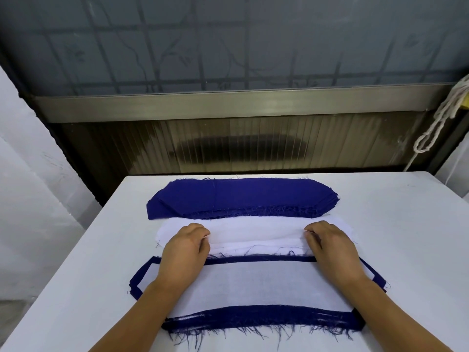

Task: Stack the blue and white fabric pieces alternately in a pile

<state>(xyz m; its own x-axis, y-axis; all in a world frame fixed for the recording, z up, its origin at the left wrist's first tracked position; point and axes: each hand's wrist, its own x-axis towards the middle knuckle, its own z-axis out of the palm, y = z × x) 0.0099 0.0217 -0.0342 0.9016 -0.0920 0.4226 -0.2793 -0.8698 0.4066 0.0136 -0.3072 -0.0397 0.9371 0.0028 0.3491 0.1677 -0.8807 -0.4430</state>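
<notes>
White fabric pieces (253,235) lay in a stack at mid-table, between the blue fabric pieces (238,196) behind and the alternating pile (256,283) nearest the person, which showed a white layer on top with blue edges around it. Both hands reached over that pile: the left hand (184,246) and right hand (330,246) each had fingers curled, pinching the top white sheet's ends. Likely risks: thin layers clinging so 2 lift together, or forearms dragging the pile askew.

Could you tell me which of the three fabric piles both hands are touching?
The middle white pile: left hand and right hand pinch its ends; unlike the blue pile beyond.
</notes>
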